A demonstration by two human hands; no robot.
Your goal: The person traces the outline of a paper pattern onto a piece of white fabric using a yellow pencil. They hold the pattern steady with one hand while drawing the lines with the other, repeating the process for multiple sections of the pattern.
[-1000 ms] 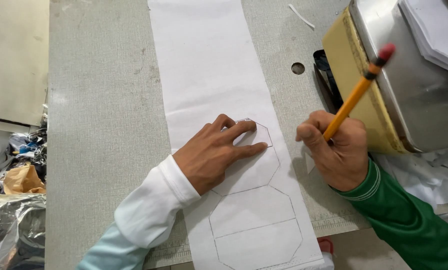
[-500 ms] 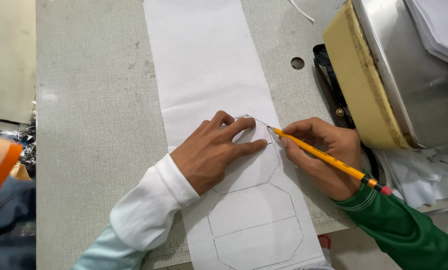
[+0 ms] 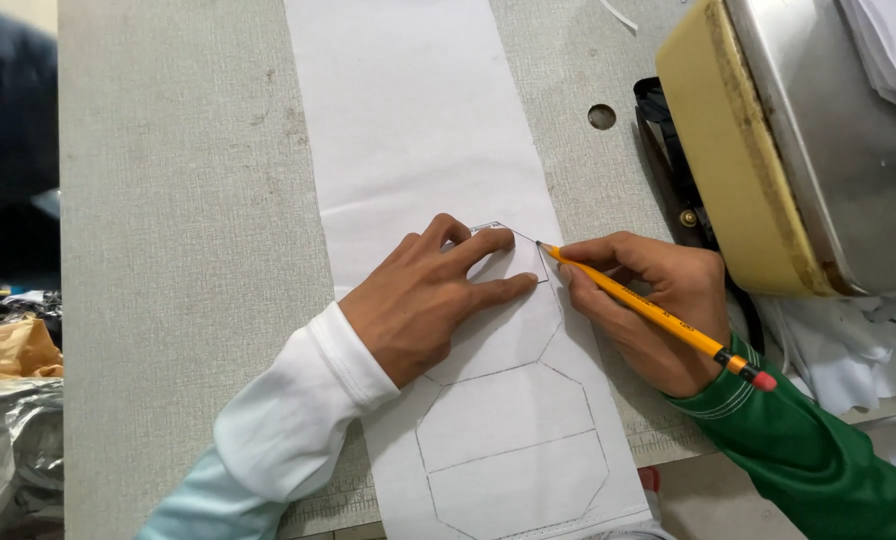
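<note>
Head view: since half a second ago my right hand (image 3: 658, 305) keeps gripping the yellow pencil (image 3: 648, 312) — tip at the template (image 3: 503, 325) edge. Left hand (image 3: 433, 300) stays spread flat, pinning it on the white strip (image 3: 418, 120) along the counter (image 3: 188, 200).

Single head view, steep downward, close over table (image 3: 188, 200).

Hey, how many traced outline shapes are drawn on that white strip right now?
2 finished outlines sit stacked near the bottom of the white strip; a third is being traced under the left hand by the pencil. More may be hidden.
</note>
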